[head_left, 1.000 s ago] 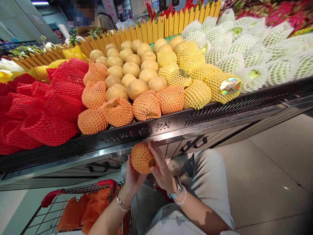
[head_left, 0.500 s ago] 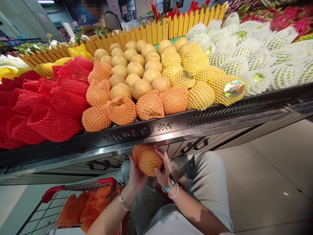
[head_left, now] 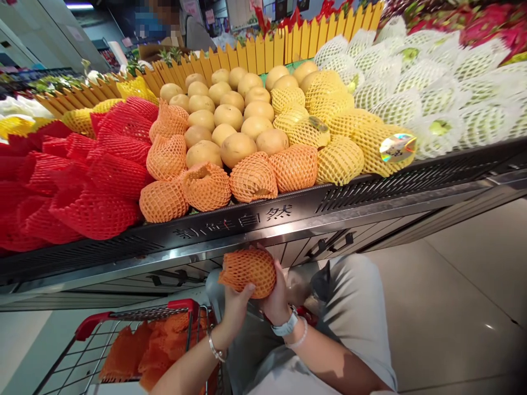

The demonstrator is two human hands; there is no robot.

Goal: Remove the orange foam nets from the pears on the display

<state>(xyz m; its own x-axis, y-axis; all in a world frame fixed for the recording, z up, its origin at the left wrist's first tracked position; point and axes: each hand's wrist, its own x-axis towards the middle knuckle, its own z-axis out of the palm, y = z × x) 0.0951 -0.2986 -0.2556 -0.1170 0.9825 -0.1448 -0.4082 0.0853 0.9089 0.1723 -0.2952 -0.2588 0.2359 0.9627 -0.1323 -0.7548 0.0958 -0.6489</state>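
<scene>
Between my two hands, just below the front edge of the fruit stand, is a round fruit in an orange foam net [head_left: 249, 271]. My left hand [head_left: 235, 304] grips it from the lower left, thumb laid across the net. Against its right side curls my right hand [head_left: 278, 293], whose fingers are partly hidden behind the fruit. The net's loose end sticks out to the left. On the stand above, several bare yellow-brown round fruits [head_left: 237, 149] lie in rows, with a front row in orange foam nets [head_left: 252, 176] along the edge.
Red-netted fruits [head_left: 94, 203] fill the stand's left; yellow-netted [head_left: 340, 160] and white-netted fruits [head_left: 440, 131] lie to the right. A black rail [head_left: 230, 220] edges the stand. At lower left, a shopping cart [head_left: 94, 323] holds orange foam nets [head_left: 156, 348]. Yellow picket fencing [head_left: 255, 55] runs behind.
The netted fruit has turned in my hands, its loose end now pointing left. My left thumb has come onto its front, and my right hand has shifted round its right side.
</scene>
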